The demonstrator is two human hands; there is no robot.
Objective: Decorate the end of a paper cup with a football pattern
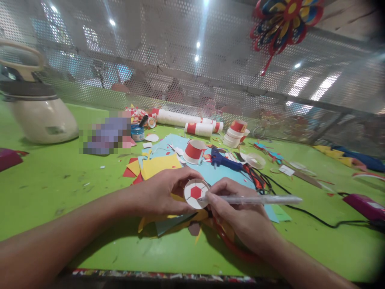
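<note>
My left hand [164,192] grips a paper cup [192,200] by its side, the round white base facing me. On that base is a red hexagon with short dark lines running out toward the rim. In my right hand [231,204] is a clear-barrelled pen [261,199], its tip end hidden by or close to my fingertips at the drawn base. Beneath both hands lie yellow paper [161,163] and blue paper [168,143]. A pair of orange-handled scissors [228,241] lies partly under my right hand.
Just beyond my hands stand a red-and-white paper cup [195,151] and a blue glue gun [225,159] with a black cable. Stacked cups [236,132] and a long cup stack [180,117] are farther back. A large pale flask [42,116] stands left on the green table [99,176].
</note>
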